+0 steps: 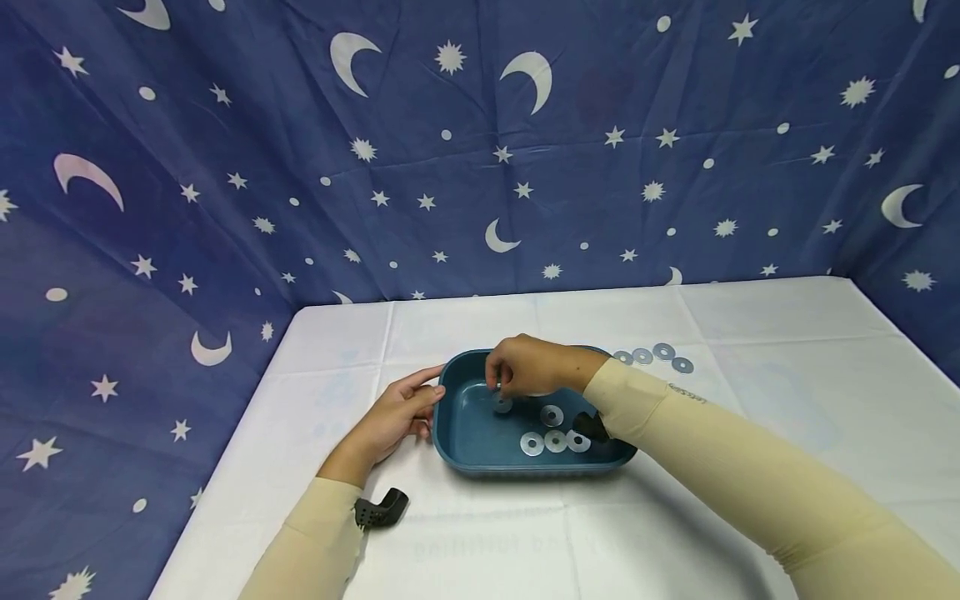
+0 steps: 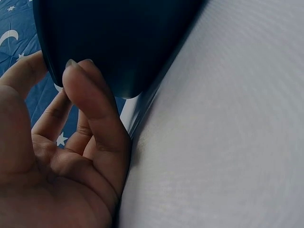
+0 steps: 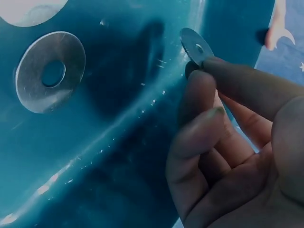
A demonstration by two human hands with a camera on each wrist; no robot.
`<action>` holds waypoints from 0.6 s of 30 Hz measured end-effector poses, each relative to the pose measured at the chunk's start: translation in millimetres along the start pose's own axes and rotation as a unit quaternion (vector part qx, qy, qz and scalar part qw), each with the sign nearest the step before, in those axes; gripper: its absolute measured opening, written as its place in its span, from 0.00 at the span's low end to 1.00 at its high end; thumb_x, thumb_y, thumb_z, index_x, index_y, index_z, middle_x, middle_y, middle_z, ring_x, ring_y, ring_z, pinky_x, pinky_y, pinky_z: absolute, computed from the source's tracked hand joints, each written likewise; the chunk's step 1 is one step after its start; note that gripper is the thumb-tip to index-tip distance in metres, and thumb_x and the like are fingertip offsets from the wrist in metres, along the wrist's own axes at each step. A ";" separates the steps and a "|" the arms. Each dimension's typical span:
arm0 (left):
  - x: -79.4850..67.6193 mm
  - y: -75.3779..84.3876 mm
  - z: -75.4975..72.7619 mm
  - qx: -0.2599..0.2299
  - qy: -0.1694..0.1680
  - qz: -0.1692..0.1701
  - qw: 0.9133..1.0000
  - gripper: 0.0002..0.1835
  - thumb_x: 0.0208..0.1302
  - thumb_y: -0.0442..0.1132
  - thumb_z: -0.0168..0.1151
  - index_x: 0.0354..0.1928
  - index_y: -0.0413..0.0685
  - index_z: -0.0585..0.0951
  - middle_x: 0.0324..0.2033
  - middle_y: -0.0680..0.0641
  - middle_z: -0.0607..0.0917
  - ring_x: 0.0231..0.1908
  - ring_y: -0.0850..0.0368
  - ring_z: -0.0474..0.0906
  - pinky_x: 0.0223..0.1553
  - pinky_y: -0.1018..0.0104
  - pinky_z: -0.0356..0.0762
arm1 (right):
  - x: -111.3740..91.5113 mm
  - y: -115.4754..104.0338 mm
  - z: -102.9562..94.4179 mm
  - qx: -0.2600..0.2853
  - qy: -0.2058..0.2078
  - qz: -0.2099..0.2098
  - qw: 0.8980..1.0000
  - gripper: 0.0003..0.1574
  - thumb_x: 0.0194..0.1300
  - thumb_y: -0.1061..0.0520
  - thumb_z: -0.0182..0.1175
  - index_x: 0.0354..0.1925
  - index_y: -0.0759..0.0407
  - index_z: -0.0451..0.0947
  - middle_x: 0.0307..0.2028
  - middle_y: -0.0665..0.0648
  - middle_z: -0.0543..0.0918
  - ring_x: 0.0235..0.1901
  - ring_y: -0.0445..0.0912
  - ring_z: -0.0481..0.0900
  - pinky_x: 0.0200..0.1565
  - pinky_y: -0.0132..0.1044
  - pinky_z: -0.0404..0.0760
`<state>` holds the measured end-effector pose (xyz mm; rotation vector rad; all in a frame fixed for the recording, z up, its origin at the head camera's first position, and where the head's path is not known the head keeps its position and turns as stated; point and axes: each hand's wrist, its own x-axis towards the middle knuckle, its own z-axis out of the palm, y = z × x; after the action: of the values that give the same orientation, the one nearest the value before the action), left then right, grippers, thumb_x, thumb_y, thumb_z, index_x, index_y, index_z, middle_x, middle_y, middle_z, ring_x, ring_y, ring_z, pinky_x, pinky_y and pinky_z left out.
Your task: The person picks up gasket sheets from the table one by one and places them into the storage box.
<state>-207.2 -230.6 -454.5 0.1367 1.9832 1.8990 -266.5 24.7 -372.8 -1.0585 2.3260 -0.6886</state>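
In the head view my right hand point(image 1: 528, 367) is over the left half of a dark teal tray point(image 1: 480, 468). Its thumb and fingertip pinch a flat metal washer point(image 3: 189, 39), held tilted by its edge in the right wrist view. Another washer point(image 3: 28, 83) lies on the tray floor nearby. Several more washers point(image 1: 525, 445) lie toward the tray's front right. My left hand point(image 1: 390, 421) rests against the tray's left end, its fingers loosely bent and touching the outer wall point(image 2: 109, 42) without visibly wrapping round it.
Behind the tray, to the right, several loose washers point(image 1: 663, 352) lie on the white tablecloth point(image 1: 480, 542). A blue curtain point(image 1: 450, 208) with moons and stars stands along the back and sides. A dark wrist mount point(image 1: 382, 508) juts from the left sleeve.
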 end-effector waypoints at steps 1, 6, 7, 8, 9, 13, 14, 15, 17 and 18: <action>-0.2 0.1 0.0 -0.001 0.000 0.000 1.000 0.30 0.74 0.45 0.57 0.74 0.50 0.65 0.31 0.54 0.79 0.23 0.64 0.74 0.24 0.73 0.77 | 1.6 -0.3 0.6 -0.002 -0.005 0.003 1.000 0.08 0.63 0.69 0.64 0.38 0.59 0.83 0.30 0.52 0.83 0.26 0.39 0.77 0.29 0.29 0.78; 0.6 0.2 -0.5 -0.004 -0.002 0.003 1.000 0.30 0.73 0.45 0.57 0.74 0.50 0.65 0.31 0.54 0.79 0.23 0.64 0.74 0.24 0.73 0.77 | 7.5 -0.7 4.4 -0.007 -0.030 0.024 0.999 0.08 0.64 0.69 0.63 0.38 0.59 0.84 0.30 0.54 0.83 0.25 0.40 0.77 0.29 0.30 0.80; 0.5 0.4 -0.3 -0.005 -0.001 0.003 1.000 0.30 0.73 0.45 0.57 0.74 0.50 0.66 0.31 0.54 0.79 0.23 0.64 0.74 0.24 0.73 0.77 | 8.4 -0.4 5.4 -0.005 -0.033 0.029 0.999 0.08 0.64 0.69 0.63 0.38 0.59 0.84 0.30 0.54 0.83 0.24 0.41 0.77 0.29 0.30 0.80; 0.6 0.4 -0.4 -0.005 -0.002 0.003 1.000 0.30 0.73 0.44 0.57 0.74 0.50 0.66 0.30 0.54 0.79 0.23 0.64 0.74 0.24 0.73 0.77 | 9.6 0.5 6.6 -0.005 -0.035 0.033 0.999 0.08 0.64 0.69 0.63 0.37 0.59 0.84 0.30 0.54 0.83 0.24 0.41 0.77 0.29 0.30 0.80; 0.7 0.3 -0.5 -0.005 -0.002 0.003 1.000 0.30 0.73 0.44 0.57 0.74 0.50 0.66 0.31 0.54 0.79 0.23 0.64 0.75 0.24 0.73 0.77 | 10.3 1.2 7.7 -0.006 -0.036 0.036 0.999 0.07 0.64 0.69 0.63 0.37 0.59 0.84 0.29 0.54 0.82 0.23 0.41 0.77 0.28 0.31 0.80; 1.1 -0.6 -0.7 -0.006 -0.002 0.002 1.000 0.30 0.73 0.44 0.58 0.74 0.51 0.66 0.30 0.54 0.79 0.23 0.63 0.75 0.24 0.73 0.77 | 12.8 3.8 11.8 -0.009 -0.034 0.043 0.998 0.05 0.63 0.68 0.65 0.35 0.59 0.84 0.27 0.53 0.82 0.20 0.41 0.77 0.27 0.30 0.80; 1.4 -1.0 -0.9 -0.006 -0.002 0.002 1.000 0.30 0.73 0.44 0.58 0.74 0.50 0.66 0.30 0.54 0.79 0.23 0.64 0.75 0.24 0.73 0.77 | 13.3 4.3 12.7 -0.010 -0.033 0.043 0.998 0.05 0.63 0.68 0.65 0.35 0.59 0.83 0.26 0.53 0.82 0.20 0.41 0.77 0.27 0.30 0.80; 1.7 -1.5 -1.2 -0.007 -0.002 0.003 1.000 0.30 0.73 0.44 0.58 0.74 0.50 0.66 0.31 0.54 0.79 0.23 0.64 0.75 0.24 0.73 0.77 | 13.5 4.4 13.5 -0.012 -0.032 0.044 0.998 0.05 0.63 0.68 0.65 0.34 0.59 0.83 0.26 0.53 0.82 0.20 0.41 0.77 0.26 0.30 0.80; 1.8 -2.0 -1.4 -0.008 -0.002 0.004 1.000 0.30 0.73 0.44 0.58 0.74 0.50 0.66 0.31 0.54 0.79 0.23 0.64 0.75 0.24 0.73 0.77 | 14.2 4.7 15.3 -0.016 -0.027 0.045 0.998 0.05 0.62 0.68 0.65 0.34 0.60 0.83 0.26 0.52 0.82 0.19 0.41 0.76 0.26 0.30 0.79; 1.8 -2.2 -1.5 -0.009 -0.002 0.004 1.000 0.30 0.73 0.44 0.58 0.74 0.50 0.66 0.31 0.54 0.79 0.23 0.64 0.75 0.24 0.73 0.77 | 14.7 4.8 16.2 -0.019 -0.025 0.045 0.998 0.05 0.62 0.68 0.65 0.34 0.60 0.83 0.26 0.52 0.82 0.19 0.41 0.76 0.26 0.29 0.79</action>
<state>-208.9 -231.6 -457.0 0.1435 1.9663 1.9190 -267.6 12.1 -391.3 -0.9702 2.3365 -0.5790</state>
